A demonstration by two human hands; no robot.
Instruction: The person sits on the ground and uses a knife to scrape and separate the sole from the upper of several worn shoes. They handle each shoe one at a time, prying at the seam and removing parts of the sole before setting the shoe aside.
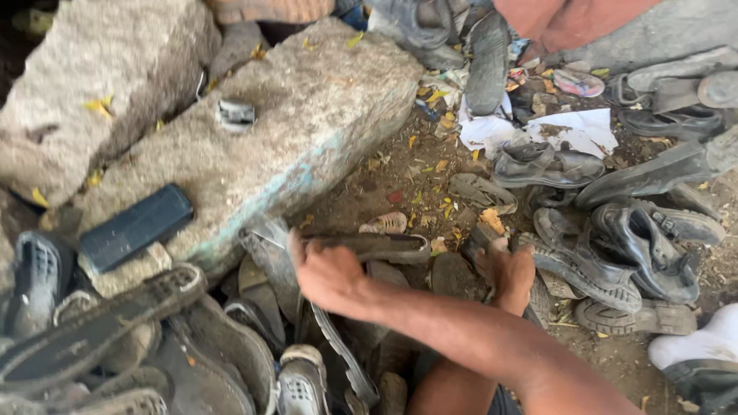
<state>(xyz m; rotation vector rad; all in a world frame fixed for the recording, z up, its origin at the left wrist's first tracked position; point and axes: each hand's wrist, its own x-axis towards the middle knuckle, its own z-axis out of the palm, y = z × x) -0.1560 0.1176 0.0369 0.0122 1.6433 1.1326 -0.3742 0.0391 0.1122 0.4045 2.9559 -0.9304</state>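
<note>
My right hand (329,270) reaches left across the pile, my forearm running up from the bottom right. It is shut on a worn flat sandal sole (384,247) that lies level and points right, with the thumb up at the sole's left end. Just behind that forearm, my left hand (507,273) rests among old black shoes (642,250) and touches a dark scrap (478,234). The forearm covers part of it, so its grasp is unclear.
A big rough stone slab (307,115) lies at upper left with a black flat case (134,227) and a small metal piece (235,114) on it. Heaps of old sandals (115,323) fill the lower left. White paper (573,129) lies on the dirt; another person in orange (569,23) is at the top.
</note>
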